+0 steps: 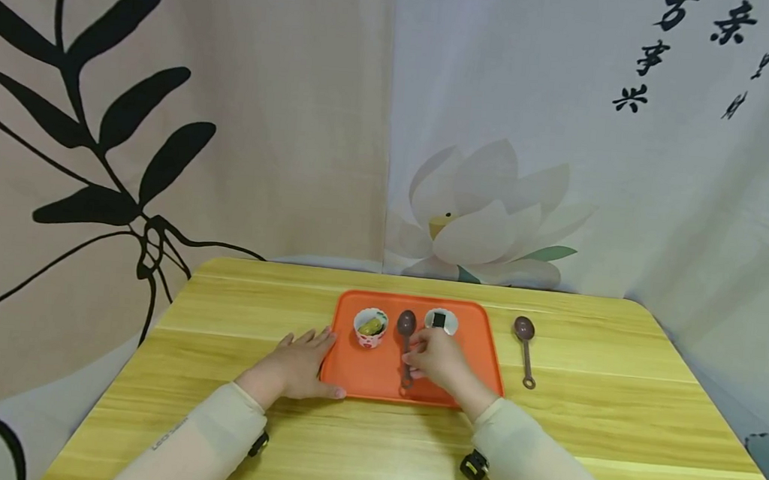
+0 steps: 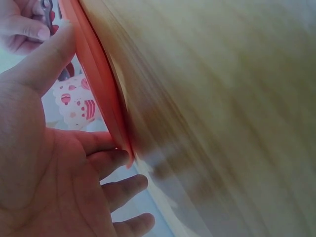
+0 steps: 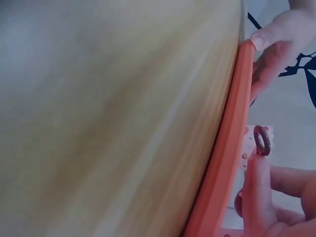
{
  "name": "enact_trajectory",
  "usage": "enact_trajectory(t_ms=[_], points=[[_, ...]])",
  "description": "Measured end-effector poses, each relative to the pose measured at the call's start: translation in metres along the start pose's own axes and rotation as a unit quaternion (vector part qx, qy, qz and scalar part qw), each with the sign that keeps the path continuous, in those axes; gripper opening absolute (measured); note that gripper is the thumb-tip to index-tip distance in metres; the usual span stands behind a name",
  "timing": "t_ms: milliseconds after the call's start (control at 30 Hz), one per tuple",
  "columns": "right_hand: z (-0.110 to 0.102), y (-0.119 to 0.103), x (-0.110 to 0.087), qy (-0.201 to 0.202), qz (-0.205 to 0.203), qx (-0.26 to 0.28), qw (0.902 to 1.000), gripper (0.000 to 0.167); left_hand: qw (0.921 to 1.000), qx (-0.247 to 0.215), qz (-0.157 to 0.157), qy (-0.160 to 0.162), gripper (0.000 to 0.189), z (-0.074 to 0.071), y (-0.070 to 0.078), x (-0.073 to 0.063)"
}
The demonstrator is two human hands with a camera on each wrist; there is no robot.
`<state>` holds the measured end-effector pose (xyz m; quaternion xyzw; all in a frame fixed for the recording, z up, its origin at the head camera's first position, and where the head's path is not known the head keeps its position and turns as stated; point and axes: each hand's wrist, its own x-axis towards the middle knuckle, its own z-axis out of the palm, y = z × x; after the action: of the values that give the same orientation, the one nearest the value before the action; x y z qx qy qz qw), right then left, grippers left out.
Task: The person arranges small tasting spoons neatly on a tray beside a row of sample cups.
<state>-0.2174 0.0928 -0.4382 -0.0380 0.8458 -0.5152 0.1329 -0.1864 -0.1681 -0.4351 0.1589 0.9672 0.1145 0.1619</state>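
An orange tray (image 1: 366, 382) lies on the table. My left hand (image 1: 296, 365) rests at its left edge, fingers spread and fairly straight, thumb by the near corner. Over the tray's right half, my right hand (image 1: 439, 361) pinches the handle of a dark brown spoon (image 1: 406, 323). The spoon's bowl points to the far side; its ring end (image 3: 262, 140) shows beyond the fingers in the right wrist view. Left of the spoon stands a patterned paper cup (image 1: 368, 340) with yellowish-green pieces inside. A second white cup (image 1: 450, 320), holding a black piece (image 1: 439, 320), is just beyond the right hand.
Another brown spoon (image 1: 524, 329) with a ring-ended handle lies on the wooden table (image 1: 588, 407) to the right of the tray. Behind the table hangs a pale curtain (image 1: 299, 113) printed with leaves, a flower and characters.
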Motion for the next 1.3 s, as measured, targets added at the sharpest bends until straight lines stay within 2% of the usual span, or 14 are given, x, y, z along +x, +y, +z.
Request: enact_trajectory(t_ms=[300,700,900,1067,1300], points=[[0.003,-0.005,0.002,-0.005,0.019,-0.008,0.9998,0.027,1.0000,0.000,-0.003,-0.004,0.108,-0.001,0.001,-0.001],[0.009,-0.001,0.005,-0.014,0.017,-0.021,0.9995,0.015,1.0000,0.005,-0.002,-0.007,0.107,-0.004,0.003,-0.002],[0.012,0.000,0.006,-0.009,0.014,-0.042,0.9990,0.015,1.0000,0.005,-0.004,-0.006,0.107,-0.002,0.002,0.000],[0.013,0.000,0.007,-0.008,0.027,-0.041,0.9988,0.015,1.0000,0.002,-0.004,-0.005,0.108,0.000,0.001,0.001],[0.014,-0.001,0.007,-0.011,0.019,-0.047,0.9987,0.016,1.0000,0.002,-0.004,-0.003,0.108,0.000,0.001,0.002]])
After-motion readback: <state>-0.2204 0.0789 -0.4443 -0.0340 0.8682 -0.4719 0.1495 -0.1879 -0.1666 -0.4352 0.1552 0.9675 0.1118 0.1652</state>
